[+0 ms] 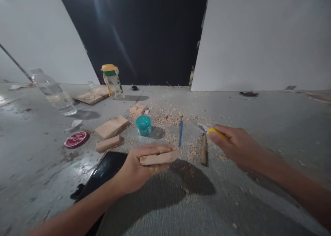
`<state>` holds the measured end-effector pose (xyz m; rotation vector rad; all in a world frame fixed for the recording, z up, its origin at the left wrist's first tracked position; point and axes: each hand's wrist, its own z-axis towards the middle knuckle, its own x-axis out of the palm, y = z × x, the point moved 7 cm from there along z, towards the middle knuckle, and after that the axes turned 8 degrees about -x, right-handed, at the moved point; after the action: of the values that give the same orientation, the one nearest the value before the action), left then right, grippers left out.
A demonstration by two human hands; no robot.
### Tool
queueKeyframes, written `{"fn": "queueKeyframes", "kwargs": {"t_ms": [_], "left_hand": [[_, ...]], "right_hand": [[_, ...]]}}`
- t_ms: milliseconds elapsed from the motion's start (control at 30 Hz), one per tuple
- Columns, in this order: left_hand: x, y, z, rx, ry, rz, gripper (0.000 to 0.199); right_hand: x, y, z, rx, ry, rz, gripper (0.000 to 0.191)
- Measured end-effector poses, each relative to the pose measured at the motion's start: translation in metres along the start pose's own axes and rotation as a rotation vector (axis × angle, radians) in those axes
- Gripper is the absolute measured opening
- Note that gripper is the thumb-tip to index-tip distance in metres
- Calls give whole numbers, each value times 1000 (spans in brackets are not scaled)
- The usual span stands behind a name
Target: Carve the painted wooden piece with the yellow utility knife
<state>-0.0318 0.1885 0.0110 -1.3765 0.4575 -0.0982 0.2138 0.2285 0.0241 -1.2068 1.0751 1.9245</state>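
My left hand [133, 172] grips a small pale block of wood [160, 158] on edge, the fingers wrapped round it; tan tape shows on some fingers. In my right hand [240, 144] is a knife with a yellow handle [218, 133], its metal blade pointing left, apart from the wood. Just below that blade lies a tool with a wooden handle [203, 151]; I cannot make out its kind. A thin blue stick [180, 132], perhaps a brush or pencil, rests between my hands. Wood shavings [168, 118] are scattered around it.
Beyond my left hand stand a teal-lidded jar [143, 126], wood blocks [111, 127] and a red round lid [77, 139]. A dark tablet or phone [106, 170] lies under my left forearm. Farther back are a clear bottle [53, 92], a yellow-capped bottle [112, 82] and a wooden board [91, 95].
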Motion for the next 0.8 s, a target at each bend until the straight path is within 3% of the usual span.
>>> {"fn": "queueKeyframes", "kwargs": {"t_ms": [133, 333, 467, 667, 733, 800], "left_hand": [[1, 2, 3, -31, 1, -3, 31], [2, -5, 1, 5, 0, 18, 28], [2, -9, 0, 48, 10, 23, 30], [4, -5, 2, -17, 32, -33, 27], [3, -6, 2, -27, 35, -36, 26], [2, -10, 1, -8, 32, -34, 26]], "right_hand": [[10, 43, -10, -67, 138, 130, 36], [10, 87, -22, -215, 147, 65, 29], [14, 93, -24, -250, 163, 35, 28], [11, 95, -25, -307, 24, -125, 35], [12, 88, -23, -315, 13, -150, 38], [13, 66, -17, -237, 47, -148, 39]]}}
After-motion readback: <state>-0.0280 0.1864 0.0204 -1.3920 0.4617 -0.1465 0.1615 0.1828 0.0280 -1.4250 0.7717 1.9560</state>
